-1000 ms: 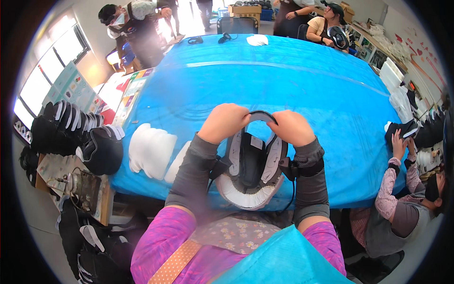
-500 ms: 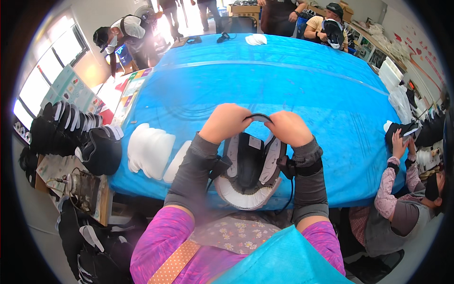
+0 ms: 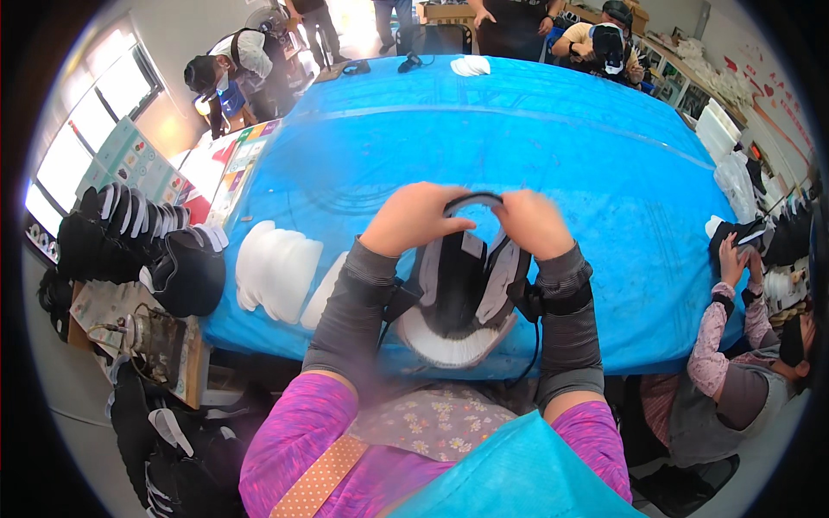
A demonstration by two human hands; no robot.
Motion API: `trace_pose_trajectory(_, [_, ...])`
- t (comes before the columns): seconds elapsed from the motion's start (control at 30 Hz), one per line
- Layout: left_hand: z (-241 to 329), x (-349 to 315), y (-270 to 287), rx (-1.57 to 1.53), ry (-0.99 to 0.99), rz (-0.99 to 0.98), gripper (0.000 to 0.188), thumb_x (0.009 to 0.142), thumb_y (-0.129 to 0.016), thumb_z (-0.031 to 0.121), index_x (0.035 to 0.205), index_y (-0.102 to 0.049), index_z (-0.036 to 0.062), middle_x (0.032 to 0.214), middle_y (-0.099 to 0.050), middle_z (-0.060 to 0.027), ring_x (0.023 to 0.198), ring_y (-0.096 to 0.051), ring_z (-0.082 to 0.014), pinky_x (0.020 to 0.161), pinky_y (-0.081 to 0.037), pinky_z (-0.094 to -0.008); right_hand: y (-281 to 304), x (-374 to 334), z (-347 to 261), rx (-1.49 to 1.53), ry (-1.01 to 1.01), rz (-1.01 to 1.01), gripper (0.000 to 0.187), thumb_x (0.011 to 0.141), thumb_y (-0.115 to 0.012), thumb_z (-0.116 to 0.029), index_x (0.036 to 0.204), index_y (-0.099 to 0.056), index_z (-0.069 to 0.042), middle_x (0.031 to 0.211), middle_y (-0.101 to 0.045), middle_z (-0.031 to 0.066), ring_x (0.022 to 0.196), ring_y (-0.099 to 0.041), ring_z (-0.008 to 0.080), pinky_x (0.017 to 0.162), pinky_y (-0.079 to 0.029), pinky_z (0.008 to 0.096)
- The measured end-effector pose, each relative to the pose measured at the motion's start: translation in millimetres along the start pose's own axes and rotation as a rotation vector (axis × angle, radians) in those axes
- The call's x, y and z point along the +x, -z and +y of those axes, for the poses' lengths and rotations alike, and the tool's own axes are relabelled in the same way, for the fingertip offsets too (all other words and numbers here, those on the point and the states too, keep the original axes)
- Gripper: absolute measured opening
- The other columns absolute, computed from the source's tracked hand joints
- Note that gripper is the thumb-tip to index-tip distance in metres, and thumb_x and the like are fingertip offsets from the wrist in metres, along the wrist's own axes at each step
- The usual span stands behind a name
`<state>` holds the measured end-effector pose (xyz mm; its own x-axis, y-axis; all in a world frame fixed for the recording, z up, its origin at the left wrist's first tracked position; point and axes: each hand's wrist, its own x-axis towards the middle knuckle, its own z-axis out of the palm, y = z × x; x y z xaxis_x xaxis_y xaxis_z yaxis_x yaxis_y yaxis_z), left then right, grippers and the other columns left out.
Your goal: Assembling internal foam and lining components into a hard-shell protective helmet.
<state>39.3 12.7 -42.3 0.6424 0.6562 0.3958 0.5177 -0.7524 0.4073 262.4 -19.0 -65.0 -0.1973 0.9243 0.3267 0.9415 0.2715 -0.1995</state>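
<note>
In front of me a cap [image 3: 453,289] lies with its inside up. Its lining is black, pale grey panels run along both sides, and a white ribbed curved edge faces me. My left hand [image 3: 414,217] pinches the left part of the cap's narrow dark far band, thumb stretched along beneath it. The right part of that band is in the fingers of my right hand [image 3: 535,226], which is slightly blurred. Between both hands the band arches up, with blue table cover showing through the gap below it.
White curved visor-shaped pieces [image 3: 275,268] lie stacked left of my left forearm on the blue-covered table [image 3: 414,155]. Stacked black caps [image 3: 186,272] stand farther left. A co-worker's hands [image 3: 734,263] hold a cap at the right edge; other people stand or sit around the far side.
The band between my hands is raised into a taller arch, and my right hand has turned over its end. The cap has tilted, its white edge shifting slightly away from me.
</note>
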Motion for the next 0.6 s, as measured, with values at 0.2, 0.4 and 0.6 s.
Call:
trace_pose_trajectory(0.2, [-31.6,3.7,-18.9,-0.11,0.078,0.069,0.034,0.085,-0.062,0.011,0.119,-0.065,0.0036,0.097,-0.069,-0.024,0.09,-0.065,-0.0436,0.077,-0.051,-0.0505,-19.6,13.8,31.3,-0.008,-0.075,0.195,0.026,0.089,-0.068,-0.03,0.084,-0.068,-0.005,0.083,-0.068,0.0195,0.08,-0.067,0.041,0.068,-0.053,0.0509])
trace_pose_trajectory(0.4, [-65.4,21.3,-43.6,-0.232,0.124,0.072,0.031,0.085,-0.06,0.008,0.115,-0.068,0.0019,0.097,-0.069,-0.0236,0.086,-0.067,-0.0402,0.077,-0.052,-0.0438,-21.5,24.1,27.8,0.109,-0.08,0.007,0.023,0.091,-0.067,-0.026,0.091,-0.066,-0.003,0.088,-0.069,0.0211,0.086,-0.066,0.0423,0.073,-0.053,0.0518])
trace_pose_trajectory(0.6, [-70.8,23.1,-39.9,-0.306,0.268,-0.158,0.039,0.083,-0.068,0.013,0.119,-0.068,-0.0016,0.094,-0.072,-0.0132,0.083,-0.065,-0.0178,0.079,-0.053,-0.0331,-23.9,22.6,33.0,0.149,-0.096,-0.05,0.021,0.095,-0.061,-0.021,0.1,-0.063,-0.001,0.091,-0.068,0.0222,0.088,-0.064,0.043,0.074,-0.051,0.0502])
